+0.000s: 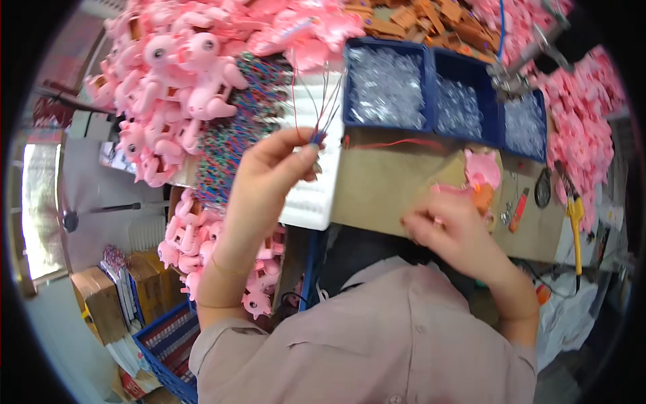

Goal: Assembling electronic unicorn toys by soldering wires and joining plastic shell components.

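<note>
My left hand (272, 168) pinches a small bundle of thin wires (321, 129) between thumb and fingers, above a white ridged tray (311, 202). The loose wire ends fan upward, red, dark and pale. My right hand (454, 232) is curled and slightly blurred over the bench, in front of my body. Its fingers are drawn in; whatever they hold, if anything, I cannot make out. Just beyond it lie a pink plastic animal-shaped part (482, 168) and an orange-brown piece (483, 199). A red wire (397, 143) stretches across the bench beside the tray.
Blue bins (432, 87) of clear small parts stand at the back. Pink toy bodies (182, 81) and bundled coloured wires (232, 135) are heaped left; pink parts (582, 121) lie right. A red-handled cutter (519, 210) and a yellow-handled tool (575, 219) lie at right. A metal fixture (511, 81) overhangs the bins.
</note>
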Demonstrator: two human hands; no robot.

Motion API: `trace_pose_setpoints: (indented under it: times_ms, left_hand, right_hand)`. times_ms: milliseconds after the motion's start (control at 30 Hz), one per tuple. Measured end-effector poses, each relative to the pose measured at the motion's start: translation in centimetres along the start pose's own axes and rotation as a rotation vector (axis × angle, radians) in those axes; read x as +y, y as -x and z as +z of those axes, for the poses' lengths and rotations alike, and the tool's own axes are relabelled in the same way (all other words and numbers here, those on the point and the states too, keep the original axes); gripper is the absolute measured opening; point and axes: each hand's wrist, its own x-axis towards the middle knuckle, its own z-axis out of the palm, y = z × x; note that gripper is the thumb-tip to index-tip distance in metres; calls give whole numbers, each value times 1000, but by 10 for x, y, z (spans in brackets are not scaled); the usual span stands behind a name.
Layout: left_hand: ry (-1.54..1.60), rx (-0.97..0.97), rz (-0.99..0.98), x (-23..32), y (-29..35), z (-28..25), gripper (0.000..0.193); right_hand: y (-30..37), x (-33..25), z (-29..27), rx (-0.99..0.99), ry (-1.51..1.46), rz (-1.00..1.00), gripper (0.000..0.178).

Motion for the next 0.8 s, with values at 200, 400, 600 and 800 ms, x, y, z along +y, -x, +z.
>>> trace_pose_setpoints:
  times_ms: [200, 400, 600, 800]
  left_hand:
    - [262, 4, -43, -54, 36, 58, 11]
    - [122, -202, -121, -53, 39, 92, 15]
    - [220, -122, -132, -57, 42, 101, 10]
    - [339, -72, -6, -63, 43, 111, 10]
  right_hand:
    - [19, -8, -14, 495, -326, -12, 16]
    - [4, 3, -24, 355, -19, -107, 15]
    - [20, 16, -10, 342, -279, 12, 9]
    - [27, 15, -9, 530, 422, -567, 10]
